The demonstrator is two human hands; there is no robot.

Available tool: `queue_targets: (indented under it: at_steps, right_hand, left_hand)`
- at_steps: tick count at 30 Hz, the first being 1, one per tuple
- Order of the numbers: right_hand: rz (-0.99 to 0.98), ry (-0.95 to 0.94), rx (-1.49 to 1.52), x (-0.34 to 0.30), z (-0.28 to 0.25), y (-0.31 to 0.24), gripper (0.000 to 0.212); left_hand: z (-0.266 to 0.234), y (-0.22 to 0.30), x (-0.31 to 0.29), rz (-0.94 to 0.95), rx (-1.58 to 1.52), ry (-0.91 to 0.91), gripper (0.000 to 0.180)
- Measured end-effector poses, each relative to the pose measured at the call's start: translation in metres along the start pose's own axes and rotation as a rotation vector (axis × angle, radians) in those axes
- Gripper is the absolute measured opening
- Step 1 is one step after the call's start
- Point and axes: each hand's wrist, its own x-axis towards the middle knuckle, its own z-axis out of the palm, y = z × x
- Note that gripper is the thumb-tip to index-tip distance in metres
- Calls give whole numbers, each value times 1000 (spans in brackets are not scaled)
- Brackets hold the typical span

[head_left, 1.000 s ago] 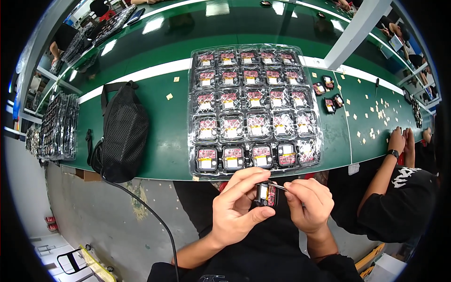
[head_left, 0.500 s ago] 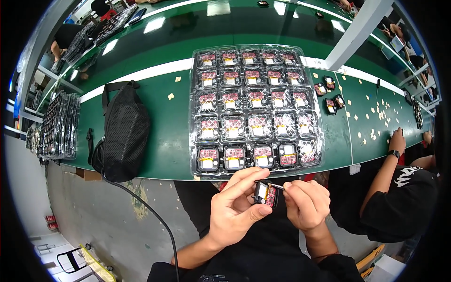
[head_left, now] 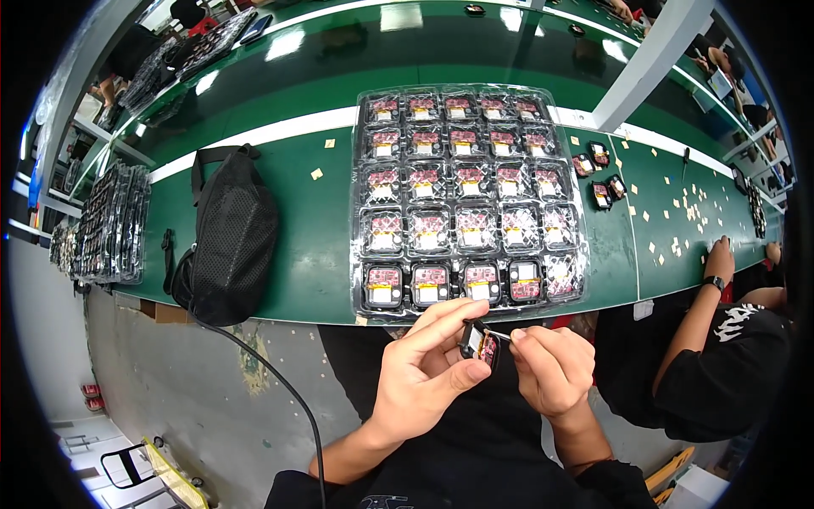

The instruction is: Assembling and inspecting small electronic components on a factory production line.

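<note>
My left hand (head_left: 424, 373) grips a small black-cased electronic module (head_left: 481, 343) between thumb and fingers, tilted, its red circuit board and a white part showing. In my right hand (head_left: 553, 366) a thin metal tool (head_left: 498, 334), probably tweezers, is pinched, with its tip at the upper edge of the module. Just beyond my hands lies a clear plastic tray (head_left: 359, 182) with rows of similar modules in its pockets. One nearby module (head_left: 525, 281) in the front row sits turned the other way round from its neighbours.
A black mesh bag (head_left: 233, 237) with a cable lies left on the green table (head_left: 314, 212). Stacked trays (head_left: 110, 225) stand farther left. Loose modules (head_left: 602, 195) and scattered pale squares (head_left: 695, 208) lie right. A co-worker's arm (head_left: 691, 335) reaches in beside me; a grey post (head_left: 649, 68) rises behind.
The whole view has shifted slightly, so the table and tray appear a little to the right. The module in my left hand is tilted somewhat more; both hands keep their hold.
</note>
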Motion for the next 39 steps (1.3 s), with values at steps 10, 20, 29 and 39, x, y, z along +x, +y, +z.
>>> queue_targets:
  at_steps: [10,20,29,39]
  right_hand:
    - [57,-12,98,1,7,-2,24]
    - [79,-15,90,4,4,-7,29]
    - [91,45,144,2,0,-4,26]
    - [50,-8,82,1,-1,-2,26]
  left_hand:
    - [-2,-4,-4,38,3,17,61]
    - [4,-3,-5,60,26,46,63]
    - [4,-1,-5,82,42,11,60]
    - [4,-3,-6,87,47,13,59]
